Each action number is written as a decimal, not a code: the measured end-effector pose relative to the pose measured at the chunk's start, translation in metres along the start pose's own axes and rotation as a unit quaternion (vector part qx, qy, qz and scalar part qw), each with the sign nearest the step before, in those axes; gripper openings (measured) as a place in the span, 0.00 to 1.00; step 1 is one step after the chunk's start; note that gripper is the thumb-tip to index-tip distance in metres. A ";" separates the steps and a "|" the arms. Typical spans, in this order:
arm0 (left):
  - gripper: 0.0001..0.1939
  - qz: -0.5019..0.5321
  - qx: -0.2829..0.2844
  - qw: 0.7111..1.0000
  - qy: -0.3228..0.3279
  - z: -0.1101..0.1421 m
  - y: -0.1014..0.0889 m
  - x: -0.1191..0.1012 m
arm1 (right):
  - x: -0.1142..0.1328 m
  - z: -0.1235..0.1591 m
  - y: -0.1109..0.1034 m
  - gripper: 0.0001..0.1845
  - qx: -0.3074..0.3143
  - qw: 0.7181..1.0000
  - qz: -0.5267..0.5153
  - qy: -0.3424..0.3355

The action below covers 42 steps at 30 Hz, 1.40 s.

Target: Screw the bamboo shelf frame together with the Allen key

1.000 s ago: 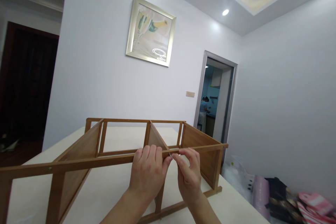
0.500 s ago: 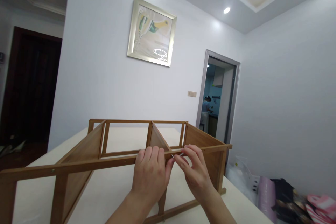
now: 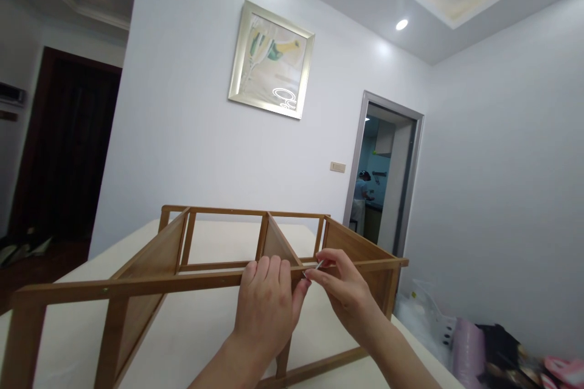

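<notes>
A wooden shelf rack (image 3: 196,282) lies on its side on a white table (image 3: 205,340). My left hand (image 3: 267,298) is wrapped over its upper near rail, thumb reaching right beneath the rail. Beside that thumb, my right hand (image 3: 342,282) pinches a thin metal hex key (image 3: 319,265) between thumb and fingers. The key's other end meets the rail near the middle shelf panel (image 3: 280,237); the fastener there is too small to make out. A small metal fitting (image 3: 106,290) shows in the same rail farther left.
Right of the table lie a purple roll (image 3: 468,352), clear plastic wrapping (image 3: 422,322) and a dark bundle (image 3: 499,346). A person (image 3: 360,194) stands beyond the doorway (image 3: 418,152). A framed picture (image 3: 272,61) hangs on the wall ahead.
My right hand has turned the hex key, and its long arm now points more up and right. My left hand keeps its hold on the rail. The whole view has shifted slightly.
</notes>
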<state>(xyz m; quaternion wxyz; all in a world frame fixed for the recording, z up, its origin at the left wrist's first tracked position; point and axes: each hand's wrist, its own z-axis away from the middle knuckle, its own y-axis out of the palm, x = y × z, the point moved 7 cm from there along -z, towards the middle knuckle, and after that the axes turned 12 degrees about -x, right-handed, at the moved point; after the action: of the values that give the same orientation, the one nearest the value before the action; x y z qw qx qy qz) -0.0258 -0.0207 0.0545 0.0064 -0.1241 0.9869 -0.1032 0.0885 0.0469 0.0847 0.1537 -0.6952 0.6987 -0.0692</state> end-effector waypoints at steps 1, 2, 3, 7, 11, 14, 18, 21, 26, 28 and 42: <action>0.12 0.002 0.000 1.000 -0.002 0.000 0.000 0.000 | 0.000 -0.002 0.000 0.14 0.001 1.000 -0.018 0.009; 0.12 0.003 0.001 1.000 -0.004 0.000 0.000 0.000 | -0.001 -0.004 0.001 0.14 0.005 0.999 -0.037 0.024; 0.12 0.006 0.002 1.000 -0.006 0.000 0.000 0.000 | -0.003 -0.007 0.001 0.14 0.011 0.997 -0.058 0.047; 0.13 0.015 0.007 1.000 -0.012 -0.001 -0.001 0.000 | -0.014 -0.013 0.004 0.09 0.030 0.975 -0.145 0.168; 0.14 0.023 0.011 0.999 -0.021 -0.001 -0.002 0.000 | -0.032 -0.008 0.009 0.12 0.015 0.918 -0.232 0.322; 0.14 0.027 0.017 0.999 -0.031 -0.003 -0.002 0.000 | -0.041 -0.002 0.015 0.18 0.007 0.865 -0.279 0.416; 0.13 0.032 0.019 0.998 -0.050 -0.004 -0.003 0.001 | -0.044 0.005 0.019 0.17 -0.006 0.814 -0.320 0.485; 0.13 0.036 0.014 0.998 -0.056 -0.005 -0.005 0.001 | -0.043 0.008 0.019 0.18 -0.012 0.801 -0.327 0.501; 0.13 0.042 0.021 0.997 -0.063 -0.007 -0.006 0.001 | -0.043 0.013 0.018 0.20 -0.044 0.788 -0.326 0.520; 0.12 0.045 0.025 0.996 -0.068 -0.008 -0.006 0.001 | -0.044 0.013 0.018 0.20 -0.044 0.790 -0.320 0.521; 0.11 0.025 0.023 0.999 0.020 -0.004 -0.008 0.002 | -0.040 0.014 0.003 0.09 -0.068 0.934 -0.154 0.314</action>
<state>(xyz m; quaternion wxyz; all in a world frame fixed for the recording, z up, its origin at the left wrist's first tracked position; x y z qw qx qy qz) -0.0257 -0.0283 0.0597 -0.0075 -0.0970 0.9870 -0.1276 0.0894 0.0886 0.0758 -0.1341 -0.7461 0.5984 -0.2593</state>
